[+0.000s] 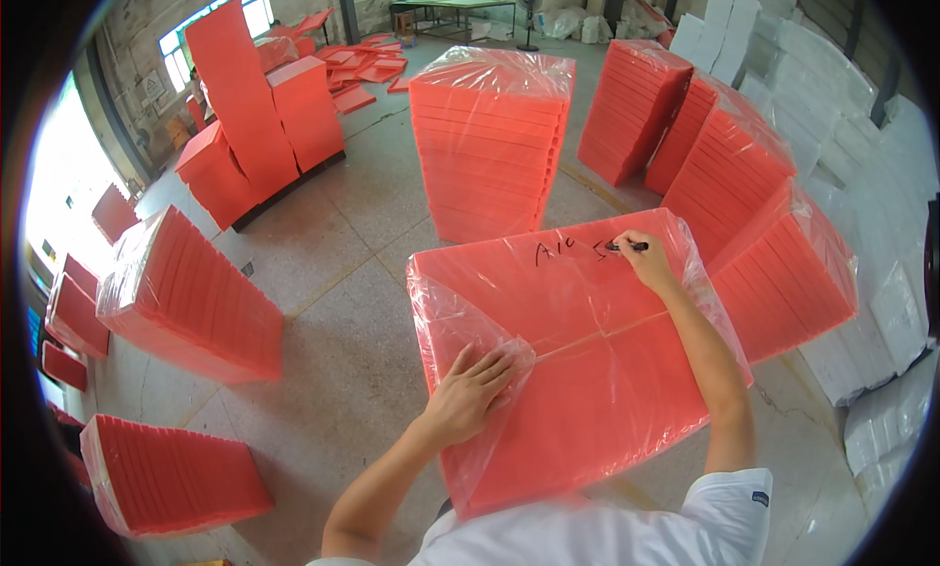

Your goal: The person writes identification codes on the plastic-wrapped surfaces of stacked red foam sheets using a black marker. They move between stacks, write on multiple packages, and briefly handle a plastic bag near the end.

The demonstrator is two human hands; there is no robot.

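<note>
In front of me stands a stack of red foam sheets wrapped in clear plastic film, its flat top facing up. My left hand lies flat on the film near the left side, fingers spread. Near the far edge, my right hand grips a black marker pen, its tip on or close to the wrapped surface. Black handwritten marks run along that far edge, to the left of the pen. Some film is bunched into folds under my left hand.
Another wrapped red stack stands just beyond. More red stacks line the right, beside white wrapped bundles. At left are wrapped stacks and unwrapped red blocks on a dark base. Loose red pieces lie farther back.
</note>
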